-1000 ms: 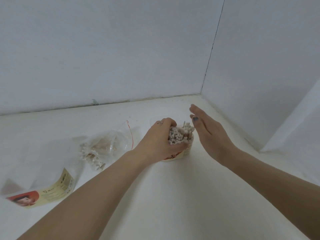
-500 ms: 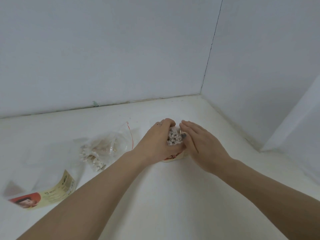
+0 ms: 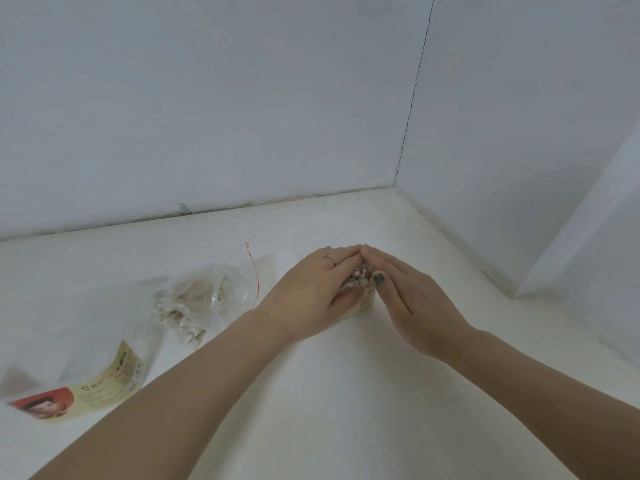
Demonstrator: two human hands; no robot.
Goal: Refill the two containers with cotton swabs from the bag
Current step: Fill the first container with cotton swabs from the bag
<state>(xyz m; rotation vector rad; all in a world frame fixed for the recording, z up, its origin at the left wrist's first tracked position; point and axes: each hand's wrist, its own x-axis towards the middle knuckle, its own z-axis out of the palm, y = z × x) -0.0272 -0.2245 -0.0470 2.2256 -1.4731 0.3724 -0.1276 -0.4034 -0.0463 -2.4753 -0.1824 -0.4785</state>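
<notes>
The white surface (image 3: 311,393) runs back into a corner where two plain pale walls (image 3: 207,98) meet along a thin dark seam, and a sloping white panel (image 3: 595,209) closes off the right side. Both hands come together over a small container (image 3: 365,304) standing near the middle of the surface. The left hand (image 3: 311,289) and the right hand (image 3: 415,306) lie with straight fingers, their tips touching at the far side, pressing from either side on a bunch of cotton swabs (image 3: 358,275) whose heads show in the gap between the palms. The container's cream side peeks out just below the thumbs. Left of the hands, well apart, lies the clear bag (image 3: 204,296) with more swabs inside and a red strip along its mouth. Nearer, at the left edge, rests a printed label (image 3: 86,393).
</notes>
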